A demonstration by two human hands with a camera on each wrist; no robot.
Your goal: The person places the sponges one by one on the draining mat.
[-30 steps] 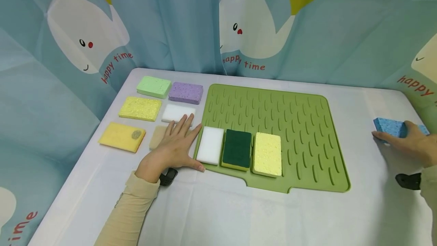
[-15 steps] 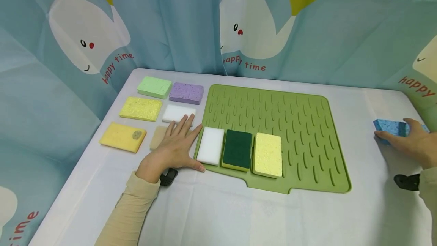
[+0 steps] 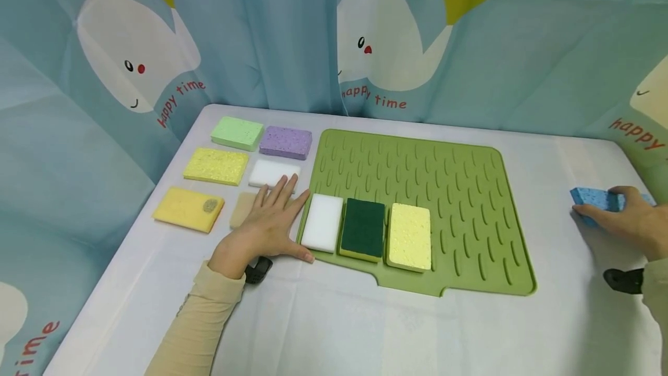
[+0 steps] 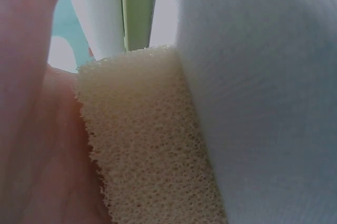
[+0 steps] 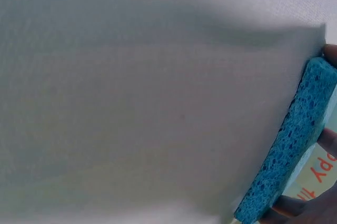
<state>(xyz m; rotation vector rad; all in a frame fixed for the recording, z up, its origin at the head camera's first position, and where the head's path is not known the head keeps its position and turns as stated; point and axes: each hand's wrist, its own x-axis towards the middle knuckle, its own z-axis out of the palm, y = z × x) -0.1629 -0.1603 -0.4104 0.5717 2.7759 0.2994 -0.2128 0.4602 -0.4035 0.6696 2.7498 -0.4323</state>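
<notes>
A: What lay at the far left of the surface [image 3: 334,329]?

B: An orange-yellow sponge [image 3: 188,209] with a round mark lay nearest; beyond it sat a speckled yellow sponge [image 3: 216,166] and a pale green sponge [image 3: 237,133]. A purple sponge [image 3: 286,143] and a small white sponge [image 3: 272,172] came just to their right

A: And the left grip [image 3: 263,235]?

B: Spread wide, fingers straight and pinching nothing. It partly covered a beige sponge [image 3: 241,209], which the left wrist view showed close against the skin, and its fingertips overlapped the small white sponge as seen from above

A: Anything in the way further right?

B: The green mat [image 3: 412,170] filled the middle. Along its near side, left to right, stood a white block [image 3: 322,222], a dark green sponge [image 3: 362,228] and a pale yellow sponge [image 3: 409,237], side by side. All three were between the two hands

A: Where was the blue sponge [image 3: 595,197]?

B: At the far right, well apart from the mat, inside the right grip [image 3: 632,222]. That was closed only as far as the sponge allowed, thumb on the near side and fingers on the other, with the sponge's left end sticking out; whether it touched the surface, I couldn't tell
</notes>
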